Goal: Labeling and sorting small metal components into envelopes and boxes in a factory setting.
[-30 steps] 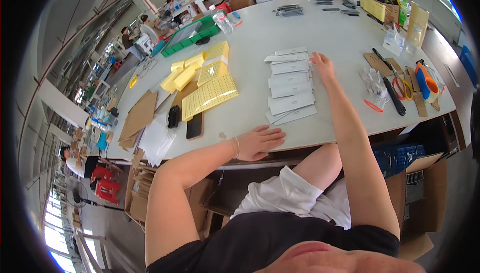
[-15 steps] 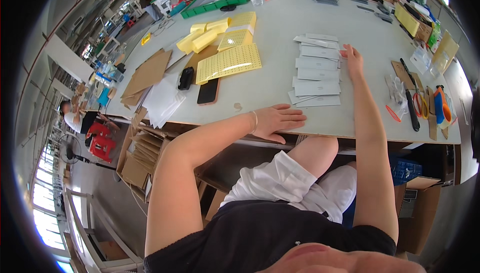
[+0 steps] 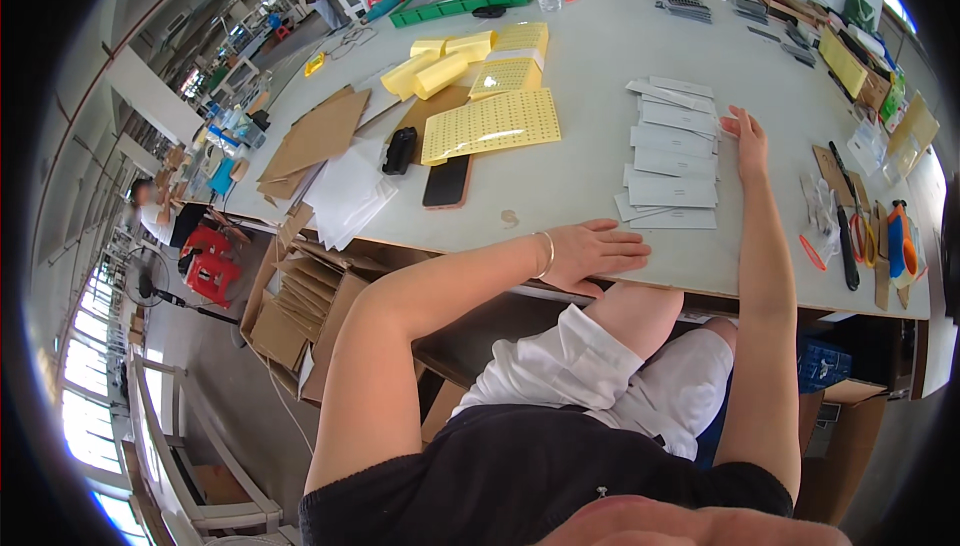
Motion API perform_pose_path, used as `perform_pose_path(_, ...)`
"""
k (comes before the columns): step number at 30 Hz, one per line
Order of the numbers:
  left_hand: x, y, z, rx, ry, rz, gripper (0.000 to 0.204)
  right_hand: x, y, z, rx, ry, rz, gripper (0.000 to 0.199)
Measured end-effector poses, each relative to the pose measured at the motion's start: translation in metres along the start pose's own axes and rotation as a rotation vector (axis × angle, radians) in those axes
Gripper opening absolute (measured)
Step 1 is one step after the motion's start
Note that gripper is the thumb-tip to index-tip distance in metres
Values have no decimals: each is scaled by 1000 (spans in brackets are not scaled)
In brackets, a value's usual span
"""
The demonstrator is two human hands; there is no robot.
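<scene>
My view has swung left, but I judge the overlapped white packets [image 3: 673, 163] undisturbed: just left of the right hand [image 3: 748, 146], its half-curled fingers seemingly empty, and just beyond the left hand [image 3: 593, 253], fingers flat and empty.

Brt windows [image 3: 88, 436] lft, gry flr [image 3: 238, 396].

white slips [image 3: 674, 164] — smooth, matt, paper-like | yellow sheet [image 3: 492, 128] — glossy | tabletop [image 3: 590, 166] smooth | cardboard [image 3: 322, 138] matt | green tray [image 3: 412, 16] plastic
</scene>
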State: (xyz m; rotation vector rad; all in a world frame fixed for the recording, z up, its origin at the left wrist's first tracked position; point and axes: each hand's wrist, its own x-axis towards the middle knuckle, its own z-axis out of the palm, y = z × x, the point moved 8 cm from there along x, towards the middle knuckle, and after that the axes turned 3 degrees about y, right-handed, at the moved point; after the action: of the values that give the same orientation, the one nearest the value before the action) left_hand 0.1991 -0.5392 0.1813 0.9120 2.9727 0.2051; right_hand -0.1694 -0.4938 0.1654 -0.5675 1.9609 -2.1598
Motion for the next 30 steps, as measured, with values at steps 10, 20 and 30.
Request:
perform_pose_path(10,1,2,-3,-25,11,0,74,-4,4,-1,58,-62,34,37)
perform_pose_path(20,0,2,-3,-50,29,12,72,-1,6,1,-25,-91,-5,36)
perform_pose_path(30,-32,-8,-33,24,527,-72,40,-1,1,-1,39,-89,-18,34)
